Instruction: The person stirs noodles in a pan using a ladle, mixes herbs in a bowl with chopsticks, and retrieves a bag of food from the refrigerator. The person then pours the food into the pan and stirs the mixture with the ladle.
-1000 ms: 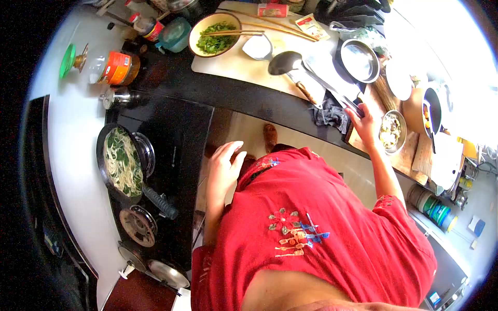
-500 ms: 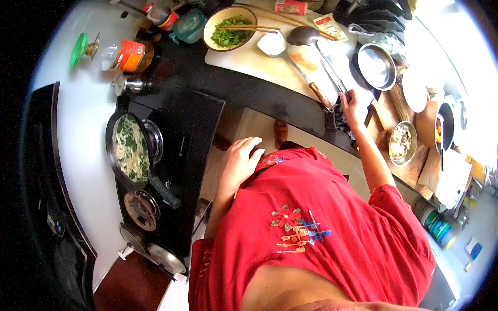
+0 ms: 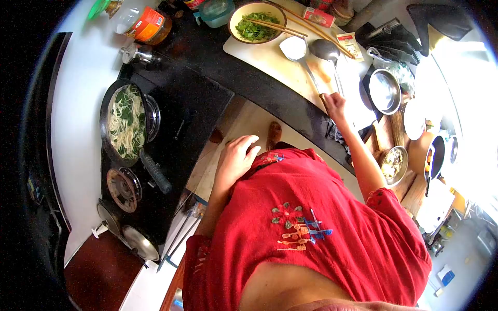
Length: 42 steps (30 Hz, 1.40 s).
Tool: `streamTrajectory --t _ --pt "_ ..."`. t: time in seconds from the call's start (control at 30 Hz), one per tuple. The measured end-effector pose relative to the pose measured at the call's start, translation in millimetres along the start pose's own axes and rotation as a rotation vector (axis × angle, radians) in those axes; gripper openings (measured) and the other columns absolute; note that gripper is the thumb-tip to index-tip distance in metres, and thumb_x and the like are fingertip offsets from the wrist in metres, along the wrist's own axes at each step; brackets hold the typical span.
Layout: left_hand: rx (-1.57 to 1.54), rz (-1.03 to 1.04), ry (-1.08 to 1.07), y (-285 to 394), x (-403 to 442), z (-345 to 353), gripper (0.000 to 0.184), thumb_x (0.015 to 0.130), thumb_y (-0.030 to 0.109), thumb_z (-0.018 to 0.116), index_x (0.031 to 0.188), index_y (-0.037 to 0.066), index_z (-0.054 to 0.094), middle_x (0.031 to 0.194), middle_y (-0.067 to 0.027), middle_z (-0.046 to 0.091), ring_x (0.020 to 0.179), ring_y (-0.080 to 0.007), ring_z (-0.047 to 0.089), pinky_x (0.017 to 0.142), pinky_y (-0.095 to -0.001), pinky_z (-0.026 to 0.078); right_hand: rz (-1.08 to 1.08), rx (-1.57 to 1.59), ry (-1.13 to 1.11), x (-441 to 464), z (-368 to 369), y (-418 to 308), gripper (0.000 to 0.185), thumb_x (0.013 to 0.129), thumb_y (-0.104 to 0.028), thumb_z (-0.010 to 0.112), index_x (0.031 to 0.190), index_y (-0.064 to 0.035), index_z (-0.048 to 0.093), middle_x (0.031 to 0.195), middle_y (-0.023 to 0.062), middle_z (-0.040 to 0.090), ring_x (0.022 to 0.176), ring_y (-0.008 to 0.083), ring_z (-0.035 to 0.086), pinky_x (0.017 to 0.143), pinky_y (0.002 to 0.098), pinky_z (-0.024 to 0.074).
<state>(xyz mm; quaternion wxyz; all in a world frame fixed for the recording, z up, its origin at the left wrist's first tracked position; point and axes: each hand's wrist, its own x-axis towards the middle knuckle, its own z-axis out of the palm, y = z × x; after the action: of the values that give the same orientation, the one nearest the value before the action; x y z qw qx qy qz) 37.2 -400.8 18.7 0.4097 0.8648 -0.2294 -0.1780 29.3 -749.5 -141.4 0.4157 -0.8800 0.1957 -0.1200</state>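
My right hand is closed around the handle end of a spatula, whose pale, shiny blade lies on the cutting board. Beside it rests a dark ladle, its handle running down close behind my fingers. My left hand hovers in front of my red shirt, fingers loosely bent and apart, holding nothing. To its left, a dark pan of noodles and greens sits on the stove, handle pointing toward the lower right.
A bowl of chopped greens with chopsticks stands on the board's far end. At right are a metal bowl, a bowl of chopped food and a brown pot. Lids lean near the stove, with an oil jar behind.
My right hand has shifted from the ladle's handle to the spatula's handle. My left hand stays in front of my body. The whole view has turned and shifted slightly.
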Motion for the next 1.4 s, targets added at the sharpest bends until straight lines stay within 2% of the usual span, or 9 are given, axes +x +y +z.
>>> streamTrajectory --t 0.23,0.57,0.63,0.7,0.8,0.93,1.03,1.07,1.4 --pt "0.029 0.018 0.010 5 2 6 0.021 0.079 0.013 0.057 0.096 0.001 0.057 0.093 -0.0160 0.061 0.084 -0.0326 0.059 0.072 -0.0373 0.047 0.155 -0.151 -0.386 -24 -3 -117 0.059 0.087 -0.052 0.041 0.057 -0.0024 0.051 0.051 0.0178 0.045 0.046 0.0274 0.049 0.051 0.0419 0.0384" --pt "0.017 -0.049 -0.017 11 1 14 0.034 0.078 0.015 0.060 0.109 0.002 0.053 0.107 -0.0164 0.057 0.099 -0.0304 0.055 0.084 -0.0346 0.044 -0.060 -0.126 -0.529 -42 14 -86 0.038 0.081 -0.035 0.058 0.066 -0.0006 0.057 0.063 0.0214 0.053 0.058 0.0341 0.057 0.056 0.0420 0.0435" --pt "0.020 0.004 0.040 17 1 12 0.046 0.079 0.017 0.059 0.121 0.007 0.046 0.122 -0.0183 0.048 0.111 -0.0328 0.048 0.092 -0.0371 0.040 -0.324 0.073 -0.573 -42 9 -101 0.075 0.066 -0.032 0.074 0.128 -0.0096 0.039 0.130 0.0221 0.036 0.115 0.0370 0.042 0.094 0.0409 0.0374" --pt "-0.007 0.007 0.084 18 -1 7 0.083 0.071 0.020 0.069 0.138 0.012 0.021 0.141 -0.0214 0.016 0.129 -0.0371 0.022 0.103 -0.0411 0.027 -0.343 -0.047 -0.623 -40 3 -126 0.099 0.063 -0.034 0.077 0.140 -0.0140 0.017 0.144 0.0174 0.006 0.132 0.0335 0.015 0.105 0.0425 0.0241" --pt "-0.187 -0.072 0.231 17 -1 -5 0.111 0.058 0.026 0.080 0.141 0.013 0.007 0.142 -0.0267 -0.004 0.132 -0.0431 0.006 0.105 -0.0450 0.021 -0.329 0.083 -0.577 -37 14 -136 0.109 0.059 -0.040 0.078 0.141 -0.0133 0.011 0.145 0.0171 0.001 0.134 0.0325 0.008 0.106 0.0431 0.0193" --pt "-0.086 -0.029 0.317 6 -2 -16 0.114 0.057 0.035 0.081 0.141 0.018 0.005 0.144 -0.0189 -0.009 0.132 -0.0405 0.008 0.085 -0.0531 0.044 -0.336 0.109 -0.616 -36 16 -162 0.110 0.059 -0.040 0.078 0.141 -0.0120 0.009 0.145 0.0168 -0.001 0.134 0.0325 0.007 0.107 0.0432 0.0177" --pt "-0.146 -0.049 0.392 1 -8 -14 0.116 0.056 0.038 0.081 0.141 0.019 0.004 0.144 -0.0185 -0.011 0.132 -0.0402 0.006 0.085 -0.0555 0.042 -0.467 0.044 -0.599 -36 28 -164 0.112 0.057 -0.036 0.080 0.140 -0.0116 0.009 0.144 0.0207 0.000 0.131 0.0376 0.014 0.104 0.0453 0.0246" --pt "-0.181 -0.046 0.400 1 -11 -12 0.116 0.058 0.044 0.078 0.141 0.011 0.004 0.141 -0.0302 -0.005 0.131 -0.0454 0.003 0.105 -0.0477 0.016 -0.430 0.054 -0.637 -37 32 -166 0.112 0.057 -0.038 0.080 0.141 -0.0141 0.008 0.144 0.0198 -0.002 0.132 0.0369 0.014 0.104 0.0459 0.0243" --pt "-0.142 -0.016 0.449 -3 -24 -10 0.104 0.063 0.040 0.076 0.141 0.015 0.013 0.141 -0.0286 -0.003 0.130 -0.0464 0.008 0.103 -0.0505 0.019 -0.439 0.074 -0.891 -44 58 -190 0.082 0.079 -0.047 0.058 0.140 -0.0118 0.016 0.145 0.0171 -0.009 0.133 0.0365 0.007 0.105 0.0445 0.0219"
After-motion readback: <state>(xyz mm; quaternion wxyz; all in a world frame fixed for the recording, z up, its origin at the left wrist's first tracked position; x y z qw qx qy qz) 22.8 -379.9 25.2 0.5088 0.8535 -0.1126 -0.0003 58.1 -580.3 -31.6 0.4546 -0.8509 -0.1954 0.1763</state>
